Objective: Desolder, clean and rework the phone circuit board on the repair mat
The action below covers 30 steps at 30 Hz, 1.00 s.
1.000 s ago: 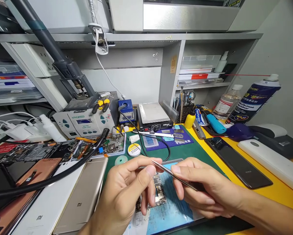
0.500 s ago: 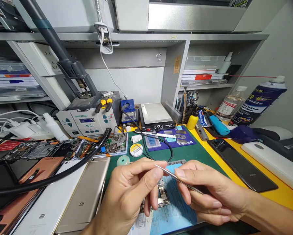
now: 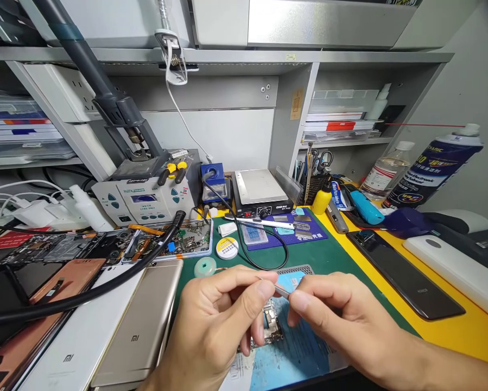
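Thin metal tweezers (image 3: 282, 291) are pinched between the thumb and fingers of my right hand (image 3: 341, 315), most of their length hidden by it. Their tip points left, reaching the fingertips of my left hand (image 3: 223, 315). The thumb and index finger of my left hand are pressed together at that tip; anything between them is too small to make out. Below the hands, a phone circuit board (image 3: 271, 326) lies on a light blue mat (image 3: 292, 358), partly covered by my left fingers.
At the left, a black hose (image 3: 105, 290) crosses several phones (image 3: 135, 336). A soldering station (image 3: 146, 198) and a hot plate (image 3: 260, 190) stand behind. On the right lie a black phone (image 3: 406, 277) and a spray can (image 3: 431, 168).
My right hand has turned and closed around more of the tweezers, its fingers now nearer my left hand. Less of the tweezers shows. My left hand has barely moved.
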Tool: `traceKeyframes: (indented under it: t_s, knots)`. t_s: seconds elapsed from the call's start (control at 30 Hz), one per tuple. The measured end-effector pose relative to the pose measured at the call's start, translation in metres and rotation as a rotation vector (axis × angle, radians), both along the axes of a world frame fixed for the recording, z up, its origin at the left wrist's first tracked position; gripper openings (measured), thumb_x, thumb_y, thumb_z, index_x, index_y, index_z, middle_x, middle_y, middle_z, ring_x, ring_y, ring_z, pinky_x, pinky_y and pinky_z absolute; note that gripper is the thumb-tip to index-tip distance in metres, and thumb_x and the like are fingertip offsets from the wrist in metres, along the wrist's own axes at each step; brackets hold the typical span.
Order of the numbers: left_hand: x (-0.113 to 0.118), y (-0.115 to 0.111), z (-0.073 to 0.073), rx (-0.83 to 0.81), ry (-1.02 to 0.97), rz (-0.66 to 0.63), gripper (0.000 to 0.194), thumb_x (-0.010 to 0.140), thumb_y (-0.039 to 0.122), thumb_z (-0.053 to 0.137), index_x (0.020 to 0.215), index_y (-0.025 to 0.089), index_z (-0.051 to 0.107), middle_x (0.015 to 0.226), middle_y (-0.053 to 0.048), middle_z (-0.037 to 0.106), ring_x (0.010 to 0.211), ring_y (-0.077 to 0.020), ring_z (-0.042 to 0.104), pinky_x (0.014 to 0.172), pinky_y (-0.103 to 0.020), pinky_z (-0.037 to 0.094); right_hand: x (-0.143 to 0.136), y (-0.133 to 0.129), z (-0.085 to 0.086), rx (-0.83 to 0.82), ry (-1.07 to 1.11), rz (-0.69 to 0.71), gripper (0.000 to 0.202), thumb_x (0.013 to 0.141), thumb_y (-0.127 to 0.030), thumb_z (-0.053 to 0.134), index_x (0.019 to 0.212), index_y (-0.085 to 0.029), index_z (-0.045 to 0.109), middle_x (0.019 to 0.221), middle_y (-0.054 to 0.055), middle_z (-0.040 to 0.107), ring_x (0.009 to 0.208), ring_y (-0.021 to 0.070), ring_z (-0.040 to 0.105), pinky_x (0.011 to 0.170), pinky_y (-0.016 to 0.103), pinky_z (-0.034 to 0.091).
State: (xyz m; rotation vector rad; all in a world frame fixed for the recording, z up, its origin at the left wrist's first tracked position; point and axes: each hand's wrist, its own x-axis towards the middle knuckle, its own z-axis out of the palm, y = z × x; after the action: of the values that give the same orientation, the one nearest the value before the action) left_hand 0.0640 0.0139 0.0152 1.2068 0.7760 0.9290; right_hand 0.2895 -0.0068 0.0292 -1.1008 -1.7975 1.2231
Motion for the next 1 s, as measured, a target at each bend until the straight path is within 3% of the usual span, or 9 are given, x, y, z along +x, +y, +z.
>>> traceKeyframes:
  t_s: [0.17, 0.3, 0.43, 0.6, 0.73, 1.0]
  knots:
    - [0.0000, -0.0018, 0.0008, 0.024, 0.004, 0.094, 0.055, 0.097, 0.071, 0.086, 0.102, 0.016, 0.090, 0.060, -0.002, 0.067, 0.056, -0.0084, 0.056, 0.055, -0.017, 0.045, -0.0029, -0.0004, 0.0000, 0.185, -0.081, -0.025, 0.051, 0.118, -0.043, 0.054, 0.072, -0.020, 0.050, 0.068, -0.004, 0.042, 0.063, 0.0107, 0.039, 0.060, 0.025, 0.037]
    - [-0.0019, 0.0006, -0.0014, 0.058, 0.015, 0.185, 0.054, 0.097, 0.070, 0.087, 0.096, 0.016, 0.087, 0.062, -0.001, 0.068, 0.057, -0.0086, 0.056, 0.055, -0.016, 0.047, -0.0028, -0.0007, -0.0018, 0.219, -0.088, -0.050, 0.047, 0.116, -0.037, 0.054, 0.072, -0.020, 0.049, 0.067, -0.005, 0.041, 0.062, 0.0108, 0.038, 0.058, 0.025, 0.035]
    - [-0.0054, 0.0046, -0.0044, 0.067, 0.029, 0.222, 0.056, 0.098, 0.072, 0.083, 0.100, 0.016, 0.086, 0.076, -0.005, 0.075, 0.059, -0.0096, 0.061, 0.053, -0.017, 0.048, -0.0022, -0.0005, -0.0006, 0.245, -0.105, -0.076, 0.047, 0.115, -0.035, 0.055, 0.071, -0.020, 0.049, 0.066, -0.005, 0.040, 0.062, 0.0105, 0.036, 0.058, 0.024, 0.035]
    - [-0.0089, 0.0049, -0.0070, 0.020, -0.010, 0.124, 0.056, 0.099, 0.072, 0.083, 0.110, 0.016, 0.086, 0.079, -0.006, 0.075, 0.060, -0.0101, 0.061, 0.053, -0.018, 0.048, -0.0028, -0.0005, -0.0001, 0.317, -0.132, -0.106, 0.045, 0.115, -0.033, 0.057, 0.072, -0.018, 0.060, 0.066, -0.004, 0.049, 0.061, 0.0103, 0.043, 0.059, 0.022, 0.039]
    - [-0.0087, 0.0037, -0.0065, -0.023, 0.010, 0.018, 0.057, 0.097, 0.069, 0.087, 0.118, 0.015, 0.084, 0.069, -0.003, 0.070, 0.056, -0.0090, 0.057, 0.053, -0.016, 0.047, -0.0040, -0.0003, -0.0028, 0.424, -0.121, -0.116, 0.038, 0.112, -0.027, 0.063, 0.077, -0.017, 0.070, 0.064, -0.004, 0.058, 0.058, 0.0087, 0.047, 0.058, 0.018, 0.042]
    - [-0.0059, 0.0028, -0.0024, -0.023, 0.042, -0.036, 0.054, 0.097, 0.068, 0.086, 0.118, 0.018, 0.085, 0.068, -0.001, 0.066, 0.054, -0.0081, 0.054, 0.051, -0.015, 0.046, -0.0024, -0.0026, -0.0036, 0.449, -0.137, -0.125, 0.038, 0.113, -0.030, 0.064, 0.078, -0.017, 0.074, 0.063, -0.003, 0.063, 0.056, 0.0086, 0.051, 0.058, 0.016, 0.046]
